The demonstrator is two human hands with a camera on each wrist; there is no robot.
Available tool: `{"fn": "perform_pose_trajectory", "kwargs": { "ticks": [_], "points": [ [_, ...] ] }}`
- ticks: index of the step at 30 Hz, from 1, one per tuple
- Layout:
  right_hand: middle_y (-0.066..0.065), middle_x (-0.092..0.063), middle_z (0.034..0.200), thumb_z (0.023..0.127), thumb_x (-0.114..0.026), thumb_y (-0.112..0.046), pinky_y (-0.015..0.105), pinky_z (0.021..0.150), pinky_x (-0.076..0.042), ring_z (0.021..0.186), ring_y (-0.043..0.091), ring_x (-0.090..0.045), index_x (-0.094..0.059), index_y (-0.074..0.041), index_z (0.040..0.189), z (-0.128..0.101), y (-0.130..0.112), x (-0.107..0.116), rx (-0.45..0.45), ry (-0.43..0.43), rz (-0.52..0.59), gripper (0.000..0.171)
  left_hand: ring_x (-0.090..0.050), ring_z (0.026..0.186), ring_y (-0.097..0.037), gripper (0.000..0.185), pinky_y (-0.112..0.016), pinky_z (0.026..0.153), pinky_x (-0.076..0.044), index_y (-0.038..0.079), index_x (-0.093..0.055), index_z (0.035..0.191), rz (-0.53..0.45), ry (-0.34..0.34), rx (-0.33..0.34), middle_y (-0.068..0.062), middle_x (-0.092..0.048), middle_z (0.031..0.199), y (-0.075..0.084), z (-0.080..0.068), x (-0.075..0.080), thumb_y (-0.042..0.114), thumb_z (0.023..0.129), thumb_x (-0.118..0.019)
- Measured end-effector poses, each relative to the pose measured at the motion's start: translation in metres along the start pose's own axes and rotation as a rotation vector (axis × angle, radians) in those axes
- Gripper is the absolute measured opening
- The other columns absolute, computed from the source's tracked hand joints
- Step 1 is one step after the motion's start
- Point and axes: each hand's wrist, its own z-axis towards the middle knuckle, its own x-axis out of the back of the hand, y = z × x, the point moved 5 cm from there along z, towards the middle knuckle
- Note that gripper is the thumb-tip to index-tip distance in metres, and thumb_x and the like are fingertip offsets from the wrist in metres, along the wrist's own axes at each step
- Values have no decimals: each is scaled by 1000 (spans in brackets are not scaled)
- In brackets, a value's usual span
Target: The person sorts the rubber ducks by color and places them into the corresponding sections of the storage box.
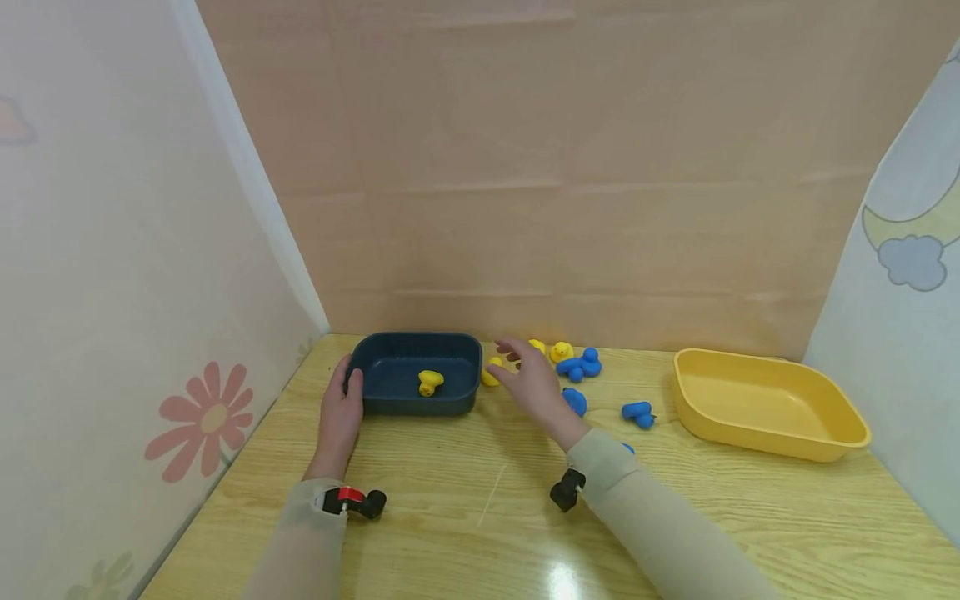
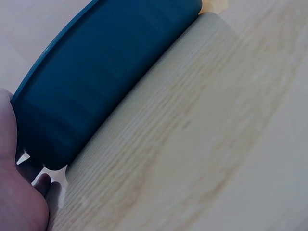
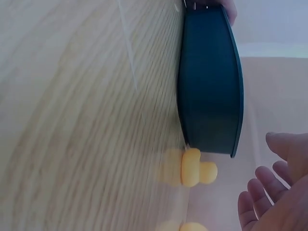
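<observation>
Two trays sit on the desk (image 1: 480, 517): a blue tray (image 1: 415, 372) near the far left corner and a yellow tray (image 1: 765, 404) toward the right edge. The left hand (image 1: 341, 412) grips the blue tray's left end, thumb curled onto the rim. The right hand (image 1: 534, 379) hovers just right of that tray with fingers spread and relaxed, holding nothing. One yellow duck (image 1: 430, 382) lies inside the blue tray; another duck (image 1: 491, 372) lies on the desk just outside its right wall, under the right fingers (image 3: 269, 185). More yellow ducks (image 1: 555, 351) and several blue ducks (image 1: 581, 365) lie scattered between the trays toward the far edge.

As I judge it, a quick reach could knock the nearest duck against the tray wall or along the desk, since it is small and lies loose. The sleeve could also sweep the blue ducks near the forearm.

The right wrist view shows that duck (image 3: 195, 168) lying apart from the tray wall (image 3: 209, 82), which the head view leaves unclear. The left wrist view shows only the tray's outer wall (image 2: 101, 72) and the palm against it; the head view alone shows the tray's contents.
</observation>
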Motion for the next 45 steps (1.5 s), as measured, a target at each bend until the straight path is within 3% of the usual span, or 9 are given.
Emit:
{"fn": "perform_pose_trajectory", "kwargs": {
  "ticks": [6,20,36,45],
  "points": [
    [20,-63,150,104,-81,-19,56,115,-50,136,44,-59,-60,-4,156,4,9,4,-13,-27,22,58,-21,167,-39,64,-61,133,-20,15,-28,176,4,4,5,-13,-28,180,0,-1,-1,42,120,-42],
    [17,-55,162,105,-79,-21,57,118,-48,147,41,-52,-49,-7,166,14,29,-3,-95,-118,45,69,-21,167,-37,65,-59,134,-19,16,-27,177,7,4,15,-11,-27,181,-3,0,-1,44,120,-40],
    [14,-54,163,107,-77,-25,55,116,-51,147,39,-53,-47,-9,167,20,41,-12,-128,-195,78,69,-21,167,-37,68,-60,133,-20,17,-26,177,-3,0,5,-11,-27,181,-1,-2,0,51,119,-38],
    [17,-55,162,107,-77,-25,54,115,-52,143,40,-55,-47,-10,167,19,48,-17,-144,-225,100,69,-20,167,-36,66,-59,134,-18,16,-27,177,1,2,13,-10,-27,181,1,-1,-1,46,120,-40]
  ]
}}
